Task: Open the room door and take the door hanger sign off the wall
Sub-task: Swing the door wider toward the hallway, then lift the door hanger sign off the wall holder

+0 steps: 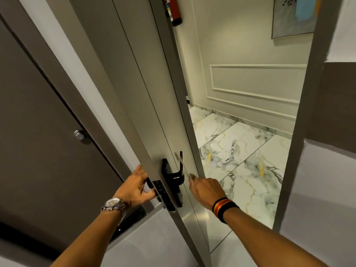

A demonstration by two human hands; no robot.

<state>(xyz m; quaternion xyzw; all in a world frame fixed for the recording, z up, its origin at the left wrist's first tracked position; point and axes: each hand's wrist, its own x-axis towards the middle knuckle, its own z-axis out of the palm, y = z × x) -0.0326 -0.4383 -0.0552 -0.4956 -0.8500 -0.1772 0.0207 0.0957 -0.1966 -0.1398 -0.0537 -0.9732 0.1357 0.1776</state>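
Door (134, 78) edge-on between the hands: left hand (138, 186) grips the inside handle, right hand (207, 189) pinches a thin card (184, 166) beside the outer lever (178, 170).

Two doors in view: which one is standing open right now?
The light grey door in the middle, with the black lever handle; the left hand grips its edge. The dark brown door at left, with the round silver knob, is shut.

Hotel-like corridor: marble floor tiles (240, 151), panelled wall (250, 83), fire extinguisher (175, 10), lever-lock door (134, 93).
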